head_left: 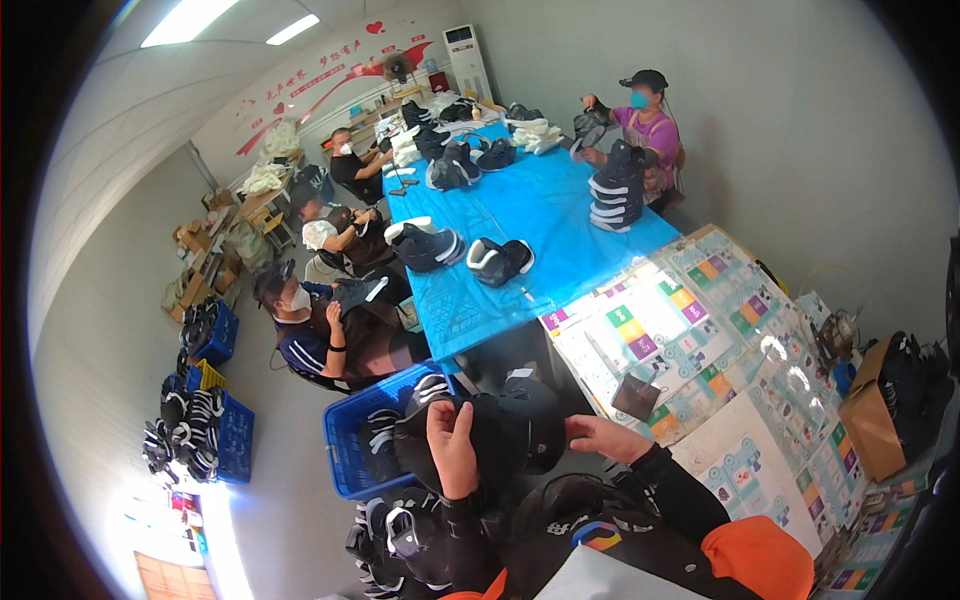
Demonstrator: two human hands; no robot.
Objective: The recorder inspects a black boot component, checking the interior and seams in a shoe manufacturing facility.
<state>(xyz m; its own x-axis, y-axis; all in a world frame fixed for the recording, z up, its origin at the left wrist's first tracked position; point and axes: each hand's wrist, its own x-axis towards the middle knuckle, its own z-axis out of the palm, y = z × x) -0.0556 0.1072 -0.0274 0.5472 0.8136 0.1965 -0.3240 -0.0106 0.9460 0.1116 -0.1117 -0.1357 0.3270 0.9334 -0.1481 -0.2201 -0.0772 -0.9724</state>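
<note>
A black cap (535,424) with a small pale emblem lies in front of me, among other dark caps that merge with it. My left hand (453,446) is closed on the dark cap fabric at its left, thumb and fingers upward. At the cap's right edge is my right hand (605,438), its fingers stretched toward it and somewhat apart; whether they touch it I cannot tell. Just beyond my left hand, a blue basket (340,473) holds stacked black caps with white stripes. More stacked caps (408,535) stand left of my lap.
A blue-covered table (560,205) bears several cap stacks (617,188). Patterned sheets (700,320) cover the surface at right, with a dark flat piece (636,397) on it. Seated co-workers (318,330) line the table. Blue crates (236,440) stand left; a cardboard box (868,425) stands right.
</note>
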